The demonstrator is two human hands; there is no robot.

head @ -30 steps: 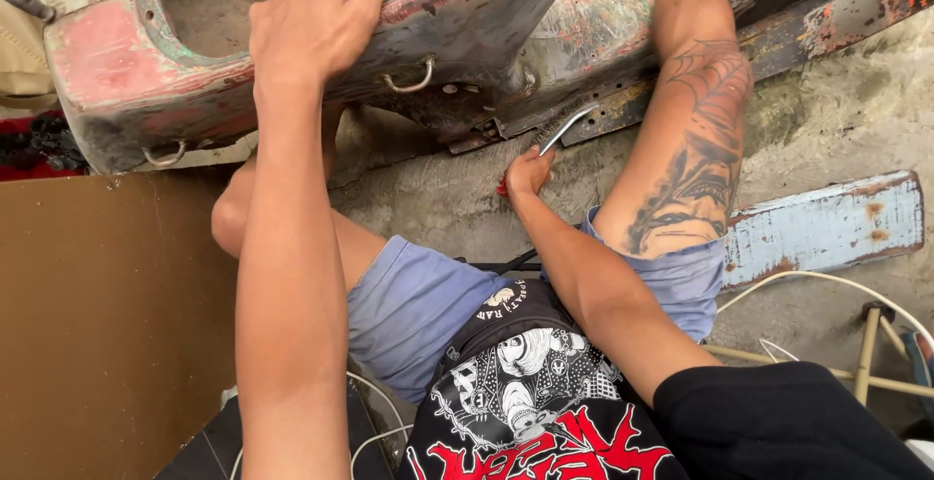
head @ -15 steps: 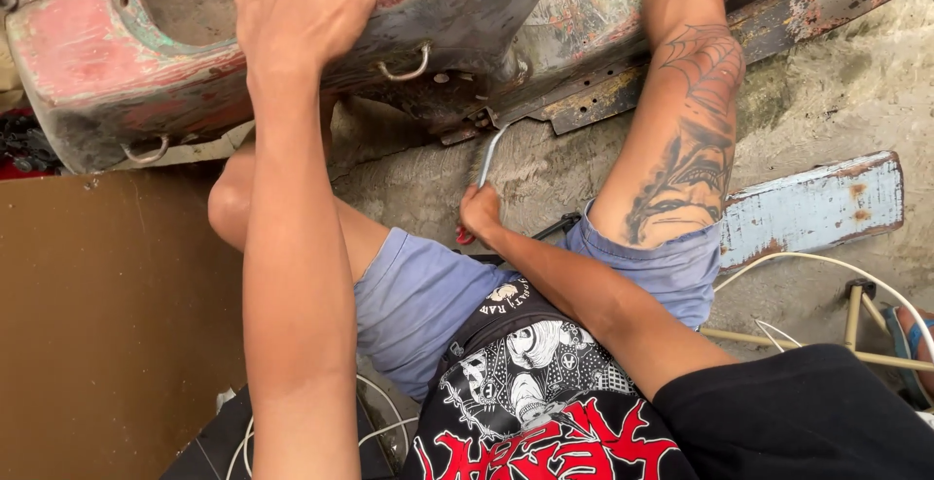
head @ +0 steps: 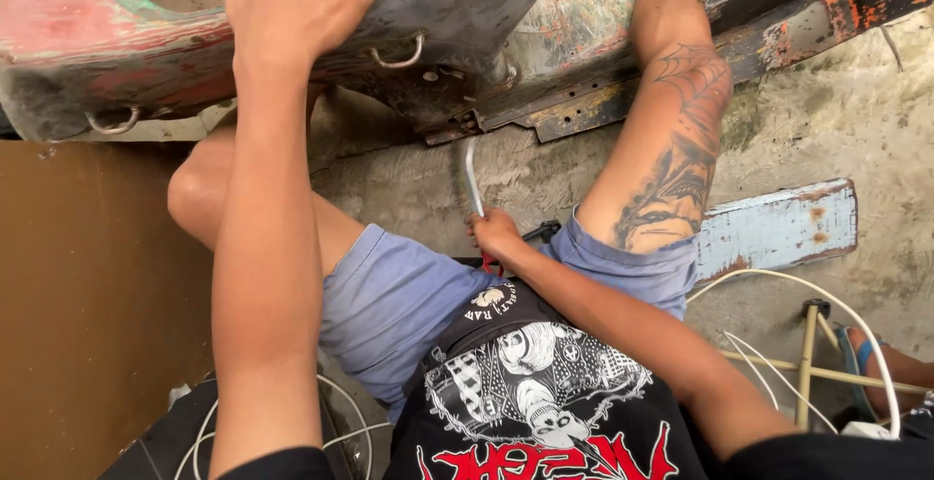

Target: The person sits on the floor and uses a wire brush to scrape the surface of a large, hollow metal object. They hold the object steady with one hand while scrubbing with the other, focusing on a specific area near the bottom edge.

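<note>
**Low on the floor, a bent bar meets a rusted shell**

Here, a person sits on a rough concrete floor (head: pixel 856 120) with legs spread beneath a battered, paint-flaked metal body panel (head: pixel 195 62) whose red, green and yellow coats have worn through to rust. The left hand (head: pixel 292 3) lies spread over the panel's upper edge, fingers curled over the rim and pressing down, steadying it. The right hand (head: pixel 498 235) is clenched round the red grip of a slim metal bar (head: pixel 471 174), held between the knees just above the blue shorts (head: pixel 389 295).

The bar's long axis runs nearly straight away from the body, from the fist up toward the panel's underside, leaning slightly left. Its far end curves a little and points at the dark seam where a rusted bracket strip (head: pixel 555 115) joins the shell; whether the tip touches metal there cannot be told.

Judging from this, the step in hand appears to be working the tool's tip into or against that joint while the other hand braces the shell. The next move likely calls for a firm, controlled push or lever along the bar's line, with the brace holding, since a slip could send the tip off toward the tattooed leg (head: pixel 671 169) beside it.

A pale blue plank (head: pixel 778 227), white cables (head: pixel 808 285) and brown cardboard (head: pixel 88 295) lie around.
</note>
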